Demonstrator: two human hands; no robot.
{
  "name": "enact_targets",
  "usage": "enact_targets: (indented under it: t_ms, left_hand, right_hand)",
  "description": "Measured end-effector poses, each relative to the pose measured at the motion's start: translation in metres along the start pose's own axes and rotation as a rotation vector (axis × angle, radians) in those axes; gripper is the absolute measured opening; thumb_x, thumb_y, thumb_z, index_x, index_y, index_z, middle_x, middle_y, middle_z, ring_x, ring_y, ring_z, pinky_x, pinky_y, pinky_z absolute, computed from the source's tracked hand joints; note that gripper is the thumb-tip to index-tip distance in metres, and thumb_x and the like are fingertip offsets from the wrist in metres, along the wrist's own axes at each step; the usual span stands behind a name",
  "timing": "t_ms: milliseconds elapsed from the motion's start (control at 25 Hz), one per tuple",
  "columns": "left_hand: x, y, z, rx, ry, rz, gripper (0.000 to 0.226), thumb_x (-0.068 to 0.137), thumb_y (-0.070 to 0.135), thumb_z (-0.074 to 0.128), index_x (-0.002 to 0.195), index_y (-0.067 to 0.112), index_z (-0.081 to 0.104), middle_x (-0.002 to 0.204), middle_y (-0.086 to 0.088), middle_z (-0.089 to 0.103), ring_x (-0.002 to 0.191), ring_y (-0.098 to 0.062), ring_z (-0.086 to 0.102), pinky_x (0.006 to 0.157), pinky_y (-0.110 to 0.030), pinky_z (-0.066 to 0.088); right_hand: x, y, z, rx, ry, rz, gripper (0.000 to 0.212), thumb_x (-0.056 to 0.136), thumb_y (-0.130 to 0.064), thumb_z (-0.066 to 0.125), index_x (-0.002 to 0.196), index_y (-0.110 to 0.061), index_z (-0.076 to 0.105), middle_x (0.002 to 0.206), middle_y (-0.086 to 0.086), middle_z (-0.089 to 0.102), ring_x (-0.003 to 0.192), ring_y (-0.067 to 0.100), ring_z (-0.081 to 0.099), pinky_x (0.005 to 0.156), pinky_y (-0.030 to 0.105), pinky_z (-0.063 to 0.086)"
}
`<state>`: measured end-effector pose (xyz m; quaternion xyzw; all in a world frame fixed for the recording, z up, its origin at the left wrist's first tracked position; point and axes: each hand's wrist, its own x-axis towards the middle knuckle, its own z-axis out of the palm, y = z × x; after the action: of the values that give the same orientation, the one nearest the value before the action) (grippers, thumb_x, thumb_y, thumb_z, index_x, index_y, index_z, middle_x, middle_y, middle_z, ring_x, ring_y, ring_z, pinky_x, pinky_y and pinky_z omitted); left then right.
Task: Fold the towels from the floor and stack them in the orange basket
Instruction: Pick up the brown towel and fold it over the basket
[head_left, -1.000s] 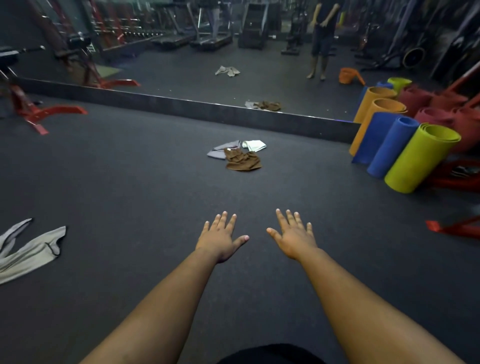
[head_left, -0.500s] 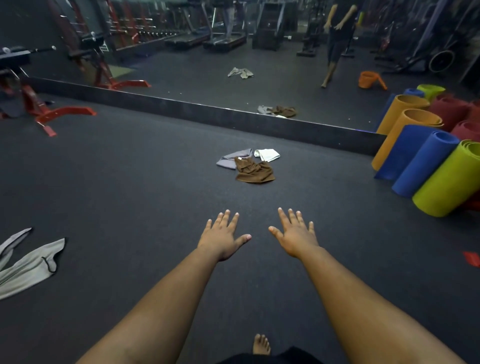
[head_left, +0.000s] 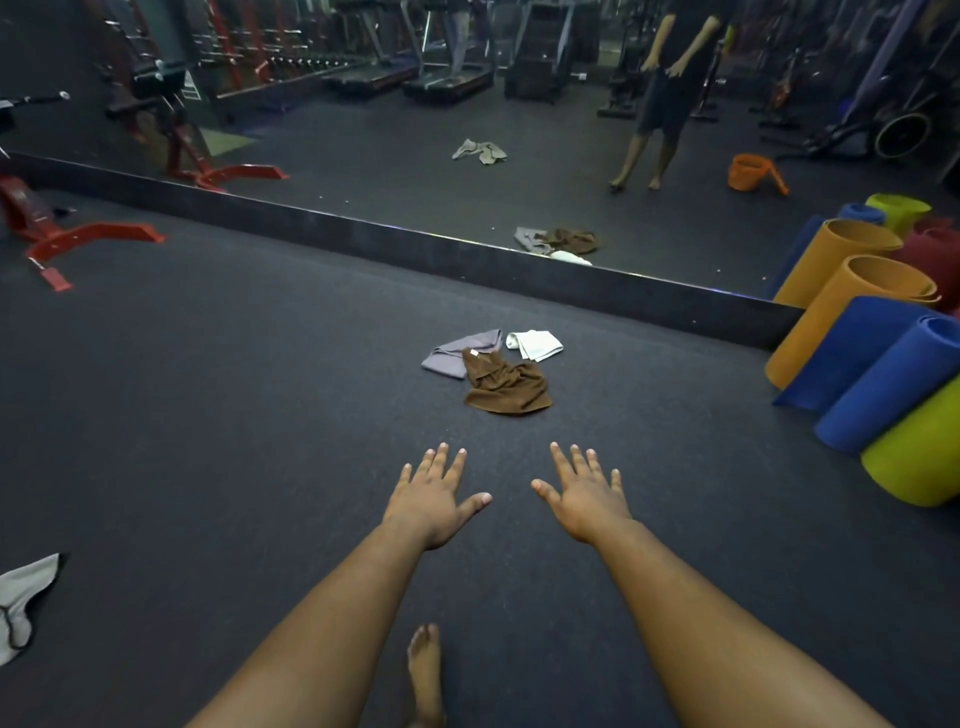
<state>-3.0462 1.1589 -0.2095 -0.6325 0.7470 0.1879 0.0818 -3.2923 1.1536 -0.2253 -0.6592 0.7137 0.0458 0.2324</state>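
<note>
Two bare forearms in the lower half of the frame, no sleeves, watch or rings on left hand (head_left: 434, 501) or right hand (head_left: 587, 499). Short nails. One bare foot (head_left: 425, 670) at bottom centre, no shoe or sock.

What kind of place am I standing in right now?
Most likely a gym: treadmills show in a wall mirror, rolled exercise mats lean at the right, and a red bench frame stands on the dark floor.

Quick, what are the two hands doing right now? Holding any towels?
Left hand: open, fingers spread, holding nothing.
Right hand: open, fingers spread, holding nothing.
</note>
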Motion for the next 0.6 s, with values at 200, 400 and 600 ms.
enact_targets:
  t_ms: [200,400,600]
  left_hand:
    - [0.144,-0.045,-0.038,0.004,-0.033,0.018,0.091,0.093,0.081,0.018,0.162,0.029,-0.009,0.17,-0.003,-0.013,0.158,-0.021,-0.009,0.127,-0.048,-0.001]
    - [0.271,-0.078,-0.089,0.049,-0.11,0.078,0.092,0.092,0.082,0.018,0.162,0.028,-0.01,0.17,-0.003,-0.013,0.158,-0.022,-0.008,0.126,-0.048,-0.001]
    - [0.402,-0.088,-0.119,0.054,-0.19,0.101,0.091,0.093,0.081,0.02,0.162,0.029,-0.011,0.17,-0.002,-0.015,0.158,-0.021,-0.01,0.126,-0.049,-0.002]
  right_hand:
    - [0.137,-0.029,-0.034,-0.004,-0.01,0.027,0.08,0.096,-0.075,0.021,0.159,-0.038,-0.011,0.17,-0.001,-0.008,0.156,0.023,-0.012,0.124,0.056,-0.004]
    - [0.248,-0.052,-0.074,0.017,-0.036,0.069,0.08,0.096,-0.075,0.021,0.16,-0.037,-0.009,0.171,-0.001,-0.006,0.157,0.023,-0.011,0.124,0.057,-0.003]
    - [0.374,-0.047,-0.103,0.055,-0.062,0.098,0.083,0.095,-0.077,0.02,0.16,-0.036,-0.009,0.171,-0.002,-0.006,0.157,0.023,-0.011,0.124,0.057,-0.003]
